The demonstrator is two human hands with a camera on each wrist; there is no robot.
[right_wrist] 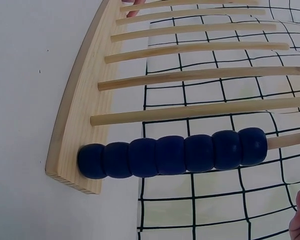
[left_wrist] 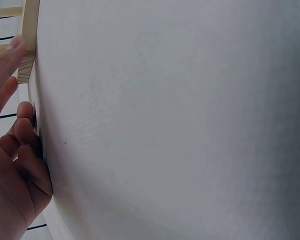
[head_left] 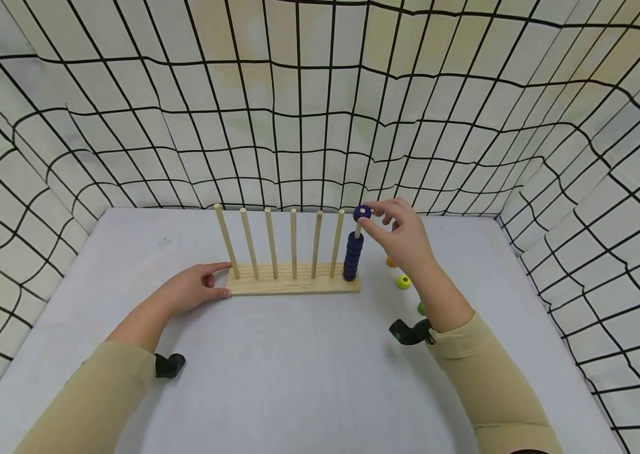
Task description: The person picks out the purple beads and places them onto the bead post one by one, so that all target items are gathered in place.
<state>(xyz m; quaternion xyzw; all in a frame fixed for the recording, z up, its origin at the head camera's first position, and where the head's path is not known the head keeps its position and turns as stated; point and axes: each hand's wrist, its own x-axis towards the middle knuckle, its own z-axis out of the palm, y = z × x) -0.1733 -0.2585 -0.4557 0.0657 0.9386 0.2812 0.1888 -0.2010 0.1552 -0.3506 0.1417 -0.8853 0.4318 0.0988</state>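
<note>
A wooden peg rack (head_left: pixel 294 289) with a row of upright pegs stands on the white table. My left hand (head_left: pixel 197 287) grips its left end, thumb at the front edge and index finger at the back; in the left wrist view that thumb lies over the base's corner. On the rightmost peg sits a stack of dark blue beads (right_wrist: pixel 171 155), reaching from the base well up the peg. My right hand (head_left: pixel 401 233) pinches another dark blue bead (head_left: pixel 362 213) around the top of this peg, above the stack with bare wood between. The other pegs carry no beads.
Right of the rack, partly under my right forearm, lie an orange bead (head_left: pixel 391 261), a yellow bead (head_left: pixel 403 282) and a green bead (head_left: pixel 422 308). A black wrist camera (head_left: pixel 410 331) juts from the right sleeve. White cloth with a black grid (head_left: pixel 297 113) rises behind the table (head_left: pixel 297 366).
</note>
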